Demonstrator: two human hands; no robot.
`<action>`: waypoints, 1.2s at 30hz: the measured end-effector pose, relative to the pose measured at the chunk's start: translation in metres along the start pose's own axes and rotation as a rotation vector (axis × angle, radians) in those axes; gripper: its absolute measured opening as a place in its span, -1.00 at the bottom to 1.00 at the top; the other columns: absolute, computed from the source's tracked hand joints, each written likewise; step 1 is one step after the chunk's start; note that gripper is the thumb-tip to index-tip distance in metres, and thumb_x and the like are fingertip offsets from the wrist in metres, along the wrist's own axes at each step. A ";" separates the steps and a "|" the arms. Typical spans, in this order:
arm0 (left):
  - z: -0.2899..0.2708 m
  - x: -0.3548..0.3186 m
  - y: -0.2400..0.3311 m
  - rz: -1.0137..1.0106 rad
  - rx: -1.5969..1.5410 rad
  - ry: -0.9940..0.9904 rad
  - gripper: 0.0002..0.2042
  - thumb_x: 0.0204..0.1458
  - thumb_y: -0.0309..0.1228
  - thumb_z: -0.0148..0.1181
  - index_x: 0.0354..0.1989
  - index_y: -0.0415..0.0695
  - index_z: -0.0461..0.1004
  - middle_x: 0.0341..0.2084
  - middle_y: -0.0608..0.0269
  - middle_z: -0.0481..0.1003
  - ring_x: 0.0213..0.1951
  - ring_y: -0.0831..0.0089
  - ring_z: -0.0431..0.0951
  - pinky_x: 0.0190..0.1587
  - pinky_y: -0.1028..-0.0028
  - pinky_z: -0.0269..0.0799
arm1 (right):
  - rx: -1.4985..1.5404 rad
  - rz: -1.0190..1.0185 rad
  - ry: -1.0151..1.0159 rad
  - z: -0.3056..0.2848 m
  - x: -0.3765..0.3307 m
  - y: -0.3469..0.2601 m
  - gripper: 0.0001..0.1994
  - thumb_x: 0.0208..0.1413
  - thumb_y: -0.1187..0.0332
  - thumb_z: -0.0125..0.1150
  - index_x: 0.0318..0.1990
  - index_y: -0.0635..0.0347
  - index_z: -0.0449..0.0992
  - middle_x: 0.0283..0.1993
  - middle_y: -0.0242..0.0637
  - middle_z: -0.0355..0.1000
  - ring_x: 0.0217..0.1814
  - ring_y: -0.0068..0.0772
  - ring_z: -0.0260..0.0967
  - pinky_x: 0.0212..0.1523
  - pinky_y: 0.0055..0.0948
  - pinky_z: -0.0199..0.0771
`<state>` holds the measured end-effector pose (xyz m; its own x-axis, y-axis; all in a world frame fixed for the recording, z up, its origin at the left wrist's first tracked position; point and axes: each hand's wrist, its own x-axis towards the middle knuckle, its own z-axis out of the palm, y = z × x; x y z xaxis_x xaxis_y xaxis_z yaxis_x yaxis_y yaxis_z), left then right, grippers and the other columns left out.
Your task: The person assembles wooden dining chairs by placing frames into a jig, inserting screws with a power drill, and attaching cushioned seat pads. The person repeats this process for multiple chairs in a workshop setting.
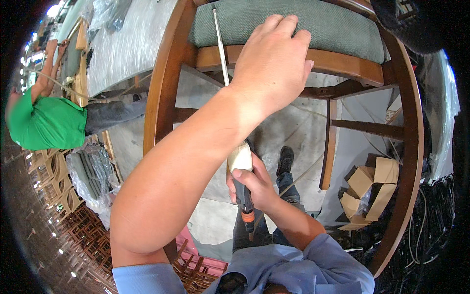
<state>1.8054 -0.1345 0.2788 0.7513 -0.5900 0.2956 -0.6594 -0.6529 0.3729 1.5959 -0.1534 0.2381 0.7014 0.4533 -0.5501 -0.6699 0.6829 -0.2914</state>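
One left hand (273,61), fingers slightly apart, overlies the near edge of a cushion (342,30); the right hand (258,182) clamps a power screwdriver (240,159) whose bit (220,41), tilting, could snag cloth.

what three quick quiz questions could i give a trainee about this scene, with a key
1. Which hand grips the long-shafted cream-and-black hand tool?
2. The left hand reaches over: A) a pink sheet; B) a grey-green woven fabric cushion; C) clear plastic film.
3. True or false: the open brown cardboard box shows to the right of that tool.

Key: 1. The right hand. 2. B. 3. True.
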 end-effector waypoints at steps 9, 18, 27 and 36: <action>0.001 0.001 -0.001 -0.014 -0.051 0.004 -0.61 0.02 -0.41 0.33 0.03 -0.32 0.52 0.17 -0.18 0.43 0.25 -0.06 0.36 0.31 0.20 0.31 | -0.059 -0.071 -0.044 -0.004 0.019 0.006 -0.67 0.23 0.40 0.06 0.11 0.22 0.23 -0.40 -0.29 0.38 -0.56 -0.47 0.39 -0.57 -0.42 0.48; -0.003 0.000 0.003 -0.026 -0.083 -0.006 -0.59 -0.02 -0.44 0.35 0.02 -0.33 0.51 0.17 -0.20 0.41 0.26 -0.07 0.34 0.30 0.18 0.31 | -0.041 -0.078 -0.026 0.004 0.024 0.010 -0.67 0.23 0.41 0.05 0.11 0.26 0.25 -0.40 -0.30 0.38 -0.56 -0.49 0.39 -0.56 -0.43 0.48; -0.006 0.002 0.002 -0.041 -0.117 -0.023 -0.57 -0.04 -0.46 0.37 0.04 -0.33 0.49 0.19 -0.19 0.40 0.26 -0.09 0.33 0.29 0.16 0.33 | -0.129 -0.155 -0.027 0.022 0.038 0.005 -0.77 0.31 0.33 0.07 0.02 0.24 0.34 -0.45 -0.26 0.44 -0.62 -0.45 0.42 -0.64 -0.46 0.46; -0.009 0.005 0.005 -0.083 -0.092 -0.086 -0.57 0.02 -0.41 0.33 0.08 -0.28 0.49 0.26 -0.11 0.35 0.32 -0.04 0.28 0.33 0.16 0.30 | -0.158 -0.126 -0.004 0.021 0.037 -0.006 -0.71 0.28 0.34 0.09 0.07 0.23 0.32 -0.42 -0.34 0.38 -0.56 -0.50 0.37 -0.56 -0.46 0.42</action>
<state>1.8066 -0.1367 0.2901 0.7953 -0.5770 0.1859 -0.5871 -0.6567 0.4733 1.6308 -0.1285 0.2359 0.7828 0.3726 -0.4983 -0.6065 0.6359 -0.4773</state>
